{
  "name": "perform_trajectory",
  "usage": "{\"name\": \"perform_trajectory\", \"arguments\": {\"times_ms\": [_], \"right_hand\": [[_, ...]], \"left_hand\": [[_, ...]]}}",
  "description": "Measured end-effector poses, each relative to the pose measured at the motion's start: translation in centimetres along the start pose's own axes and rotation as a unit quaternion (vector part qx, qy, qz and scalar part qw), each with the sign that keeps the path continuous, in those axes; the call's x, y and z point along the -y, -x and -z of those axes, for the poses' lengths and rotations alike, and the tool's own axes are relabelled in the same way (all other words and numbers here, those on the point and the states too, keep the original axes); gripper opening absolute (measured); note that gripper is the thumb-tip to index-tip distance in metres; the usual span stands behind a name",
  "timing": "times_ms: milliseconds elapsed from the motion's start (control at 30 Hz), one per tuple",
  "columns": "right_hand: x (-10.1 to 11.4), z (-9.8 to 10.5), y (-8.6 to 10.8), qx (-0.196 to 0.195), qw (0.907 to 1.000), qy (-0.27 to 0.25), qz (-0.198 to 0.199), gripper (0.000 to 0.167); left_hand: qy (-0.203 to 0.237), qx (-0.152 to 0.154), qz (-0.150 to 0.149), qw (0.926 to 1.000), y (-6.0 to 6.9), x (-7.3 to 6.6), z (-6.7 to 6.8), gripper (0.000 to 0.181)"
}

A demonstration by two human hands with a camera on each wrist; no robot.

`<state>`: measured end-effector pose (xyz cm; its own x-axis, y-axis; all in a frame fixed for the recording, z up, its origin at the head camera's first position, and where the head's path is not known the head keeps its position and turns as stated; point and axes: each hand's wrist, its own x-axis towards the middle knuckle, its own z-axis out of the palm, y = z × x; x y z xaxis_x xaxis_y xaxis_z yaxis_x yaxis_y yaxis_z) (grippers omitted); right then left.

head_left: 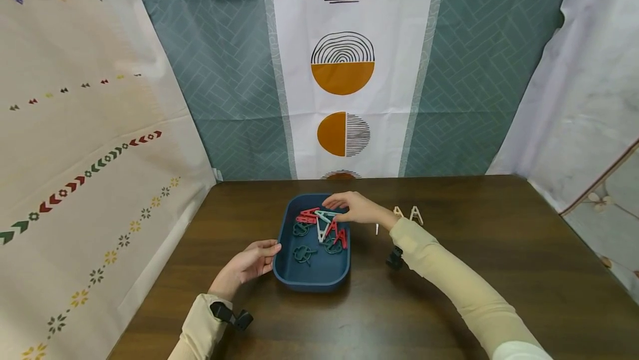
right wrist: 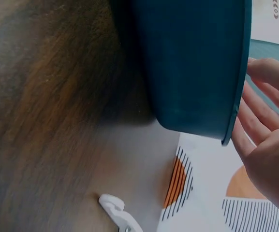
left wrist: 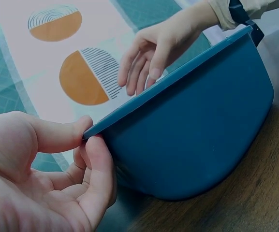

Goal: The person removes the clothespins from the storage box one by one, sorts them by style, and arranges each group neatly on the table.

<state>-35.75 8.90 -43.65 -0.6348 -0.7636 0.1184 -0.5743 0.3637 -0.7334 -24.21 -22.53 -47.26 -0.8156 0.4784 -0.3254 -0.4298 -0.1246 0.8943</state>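
A dark blue rectangular bin [head_left: 313, 277] stands on the table. My left hand [head_left: 252, 263] pinches its left rim between thumb and fingers, also plain in the left wrist view, where the bin's wall [left wrist: 187, 125] fills the middle. Over the bin's far right part hangs my right hand [head_left: 356, 208], fingers loosely bent and spread, with nothing visibly held. Below it lie pale mint clothespins [head_left: 321, 232] and red clothespins [head_left: 341, 237]. Several dark green clips [head_left: 302, 254] also lie inside. In the right wrist view, the bin's wall partly hides the fingertips.
Cream clothespins [head_left: 416, 215] lie on the brown wooden table [head_left: 449, 304] to the right of the bin, partly behind my right forearm. One white clothespin [right wrist: 120, 212] shows in the right wrist view. Patterned cloths [head_left: 234, 71] hang behind and beside the table.
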Motion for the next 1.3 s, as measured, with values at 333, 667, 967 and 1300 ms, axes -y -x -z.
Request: {"name": "perform_trajectory", "arguments": {"times_ms": [333,667,967,1300], "right_hand": [[0.2,-0.6,-1.4,0.053,0.9984,0.017,-0.006,0.046],[0.5,-1.8,-2.7,0.105,0.9903,0.083,-0.037,0.046],[1.3,-2.6,-3.6,0.120,0.9730,0.188,-0.060,0.041],[1.4,-3.1,-3.6,0.132,0.9706,0.193,-0.058,0.047]], "left_hand": [[-0.006,0.002,-0.006,1.0000,0.0,0.0,0.0,0.011],[-0.009,0.007,0.002,0.9999,0.0,0.0,0.0,0.010],[-0.008,-0.007,0.003,0.9999,0.0,-0.3,0.0,0.010],[-0.009,-0.005,-0.003,0.9999,-0.1,0.0,0.0,0.015]]}}
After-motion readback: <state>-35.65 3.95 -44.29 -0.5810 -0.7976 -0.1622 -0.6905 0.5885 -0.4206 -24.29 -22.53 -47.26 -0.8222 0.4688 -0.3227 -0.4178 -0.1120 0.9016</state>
